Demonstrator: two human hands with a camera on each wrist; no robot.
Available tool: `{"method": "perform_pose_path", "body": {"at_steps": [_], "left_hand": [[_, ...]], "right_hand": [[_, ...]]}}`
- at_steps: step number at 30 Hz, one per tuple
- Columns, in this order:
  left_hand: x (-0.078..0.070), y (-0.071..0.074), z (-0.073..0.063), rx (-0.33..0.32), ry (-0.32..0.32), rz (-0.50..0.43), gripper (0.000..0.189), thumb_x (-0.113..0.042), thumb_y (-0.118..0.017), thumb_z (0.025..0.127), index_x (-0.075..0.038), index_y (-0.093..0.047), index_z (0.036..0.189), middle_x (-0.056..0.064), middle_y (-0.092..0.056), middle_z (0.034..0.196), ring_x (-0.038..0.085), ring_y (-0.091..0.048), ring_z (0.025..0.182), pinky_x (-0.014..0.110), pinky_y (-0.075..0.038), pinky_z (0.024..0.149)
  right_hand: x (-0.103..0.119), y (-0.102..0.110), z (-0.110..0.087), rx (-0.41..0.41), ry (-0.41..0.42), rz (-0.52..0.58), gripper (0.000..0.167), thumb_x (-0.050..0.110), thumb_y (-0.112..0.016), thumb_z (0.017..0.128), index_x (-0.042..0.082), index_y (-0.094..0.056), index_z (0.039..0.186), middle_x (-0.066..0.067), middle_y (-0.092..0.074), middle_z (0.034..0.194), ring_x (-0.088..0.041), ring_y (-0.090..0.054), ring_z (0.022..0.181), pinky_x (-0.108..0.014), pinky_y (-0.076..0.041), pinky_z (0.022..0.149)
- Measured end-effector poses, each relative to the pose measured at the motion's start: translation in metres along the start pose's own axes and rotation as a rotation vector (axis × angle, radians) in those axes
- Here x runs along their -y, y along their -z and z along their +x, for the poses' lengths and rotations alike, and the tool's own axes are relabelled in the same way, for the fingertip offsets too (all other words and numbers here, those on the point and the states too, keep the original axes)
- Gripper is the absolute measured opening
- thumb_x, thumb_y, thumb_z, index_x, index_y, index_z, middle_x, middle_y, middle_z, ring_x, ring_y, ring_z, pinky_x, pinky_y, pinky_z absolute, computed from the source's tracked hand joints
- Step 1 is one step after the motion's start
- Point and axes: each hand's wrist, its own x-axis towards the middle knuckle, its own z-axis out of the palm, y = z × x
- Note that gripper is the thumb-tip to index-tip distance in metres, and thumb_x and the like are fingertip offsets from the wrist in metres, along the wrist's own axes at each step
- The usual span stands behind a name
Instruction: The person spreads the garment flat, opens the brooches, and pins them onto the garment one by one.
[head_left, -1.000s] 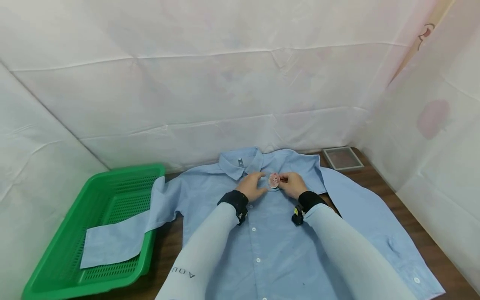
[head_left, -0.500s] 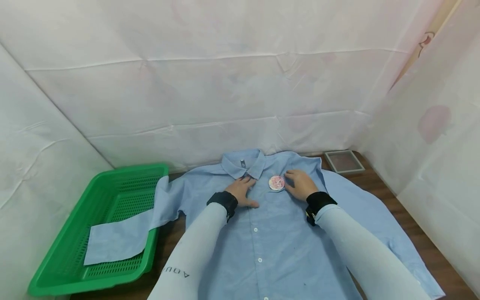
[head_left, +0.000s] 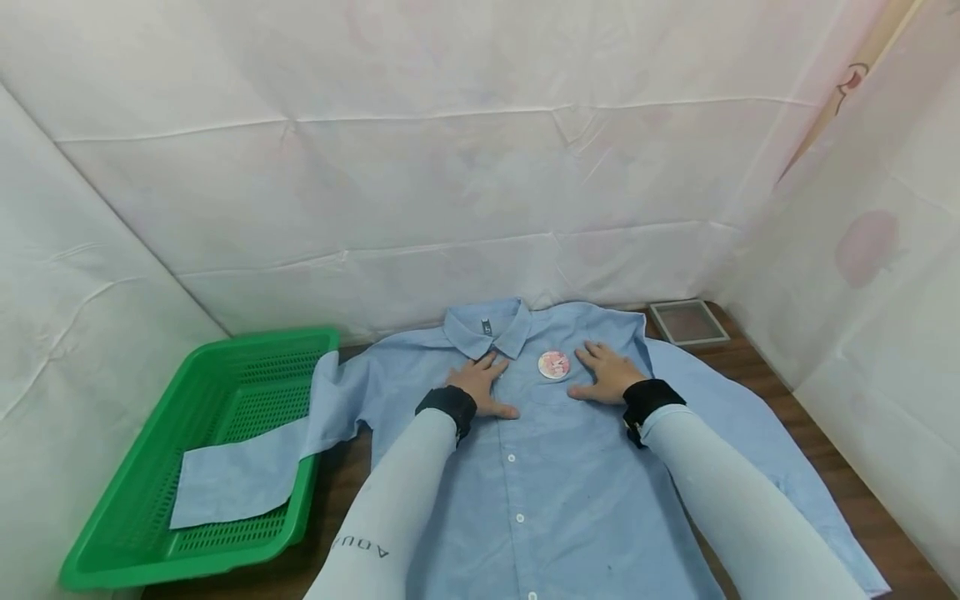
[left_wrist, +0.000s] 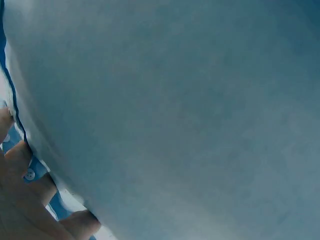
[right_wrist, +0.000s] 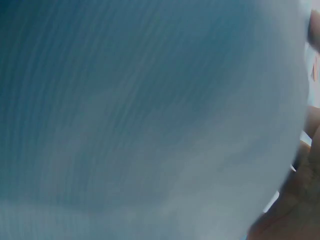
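A light blue button-up shirt (head_left: 540, 467) lies spread on the table, collar toward the back wall. On its chest, right of the button row, sits a round pink and white badge (head_left: 554, 364). My left hand (head_left: 480, 386) rests with spread fingers on the shirt just below the collar (head_left: 483, 329). To the right of the badge, my right hand (head_left: 605, 372) lies on the fabric with its fingers spread. Neither hand holds anything. Pale cloth fills most of both wrist views, with fingers of the left hand (left_wrist: 30, 200) and right hand (right_wrist: 300, 195) at the edges.
A green plastic basket (head_left: 300, 508) stands at the left, with one shirt sleeve (head_left: 240, 479) draped into it. A small grey-framed square box (head_left: 688, 322) sits at the back right of the brown wooden table (head_left: 795, 408). White sheeting (head_left: 450, 192) encloses the back and sides.
My right fingers have let go of the badge and spread on the shirt to its right. My left hand has moved left and down from beside the badge. The badge lies flat on the chest.
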Motion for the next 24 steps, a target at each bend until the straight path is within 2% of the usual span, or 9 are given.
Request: {"method": "perform_pose_path", "body": {"at_steps": [4,6,8,12,16,20,24], "left_hand": [[-0.001,0.0,-0.006,0.015,0.0,0.001,0.109,-0.08,-0.063,0.066,-0.031,-0.023,0.154,0.001,-0.015,0.16,0.037,-0.023,0.142,0.068,-0.024,0.103],[-0.002,0.0,-0.008,0.03,0.001,0.011,0.11,-0.081,-0.063,0.066,-0.032,-0.02,0.154,0.0,-0.013,0.161,0.037,-0.02,0.143,0.068,-0.022,0.103],[-0.003,0.001,-0.009,0.05,0.013,0.013,0.111,-0.082,-0.062,0.065,-0.033,-0.018,0.154,-0.001,-0.01,0.161,0.037,-0.018,0.143,0.068,-0.02,0.104],[-0.005,0.005,-0.007,0.071,0.042,-0.04,0.112,-0.079,-0.067,0.064,-0.033,-0.019,0.154,-0.001,-0.009,0.161,0.038,-0.017,0.143,0.069,-0.017,0.105],[-0.003,0.003,-0.002,0.08,0.059,-0.062,0.112,-0.078,-0.068,0.064,-0.033,-0.018,0.154,-0.001,-0.008,0.161,0.039,-0.015,0.144,0.07,-0.016,0.105],[-0.001,-0.001,0.0,0.076,0.06,-0.068,0.113,-0.079,-0.067,0.063,-0.034,-0.017,0.155,-0.002,-0.007,0.161,0.039,-0.015,0.143,0.071,-0.014,0.104],[-0.002,-0.001,0.0,0.07,0.046,-0.077,0.113,-0.079,-0.067,0.063,-0.034,-0.018,0.154,-0.001,-0.007,0.161,0.039,-0.016,0.143,0.072,-0.013,0.104]], "right_hand": [[-0.01,-0.004,0.003,0.034,-0.049,-0.037,0.122,0.091,-0.048,0.064,0.013,-0.021,0.154,-0.015,-0.012,0.159,-0.041,-0.005,0.144,-0.073,-0.015,0.102],[-0.011,-0.002,0.003,0.049,-0.063,-0.022,0.128,0.093,-0.049,0.06,0.013,-0.019,0.155,-0.015,-0.01,0.16,-0.041,-0.004,0.144,-0.074,-0.013,0.101],[-0.01,0.001,0.003,0.064,-0.067,-0.003,0.13,0.092,-0.052,0.058,0.013,-0.018,0.155,-0.015,-0.009,0.16,-0.042,-0.003,0.144,-0.075,-0.011,0.101],[-0.002,0.01,0.002,0.082,-0.074,0.013,0.126,0.084,-0.062,0.062,0.01,-0.018,0.155,-0.017,-0.009,0.159,-0.044,-0.002,0.143,-0.075,-0.008,0.101],[0.007,0.014,0.001,0.006,-0.023,0.011,0.109,0.07,-0.068,0.072,0.007,-0.029,0.152,-0.019,-0.022,0.156,-0.043,-0.014,0.142,-0.07,-0.016,0.105],[0.021,0.017,0.003,-0.149,0.098,0.083,0.075,0.044,-0.074,0.083,0.003,-0.048,0.14,-0.021,-0.045,0.142,-0.04,-0.037,0.132,-0.057,-0.03,0.105],[0.038,0.019,0.004,-0.237,0.175,0.126,0.057,0.026,-0.077,0.083,0.0,-0.058,0.13,-0.022,-0.057,0.126,-0.039,-0.05,0.119,-0.053,-0.038,0.099]]}}
